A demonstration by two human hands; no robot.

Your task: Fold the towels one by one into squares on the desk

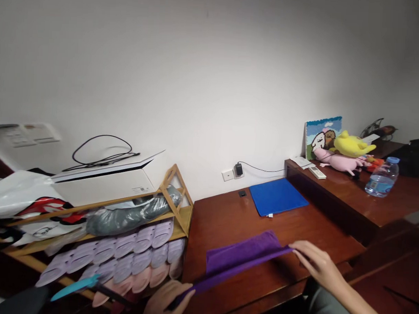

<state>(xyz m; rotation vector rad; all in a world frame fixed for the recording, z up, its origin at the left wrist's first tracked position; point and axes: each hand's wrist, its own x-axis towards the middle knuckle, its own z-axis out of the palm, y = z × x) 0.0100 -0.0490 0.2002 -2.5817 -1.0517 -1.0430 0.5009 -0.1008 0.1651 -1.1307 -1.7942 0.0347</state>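
A purple cloth [243, 252] lies partly on the reddish-brown desk [221, 221], its near edge lifted and stretched between my hands. My left hand [168, 300], low in the view, pinches the left corner. The right corner is gripped between the thumb and fingers of my right hand [311, 256], just above the desk's front part. Behind it, a folded blue cloth [277, 197] lies flat on the desk near the wall, with a small white tag at its front edge.
Left of the desk stands a wooden rack [180, 206] with lilac and pink slippers [141, 241], a white box [105, 185] and plastic bags. On the raised right surface are a water bottle [382, 179], plush toys [350, 146], a remote [317, 172] and a picture [323, 133]. A charger [239, 168] is plugged into the wall.
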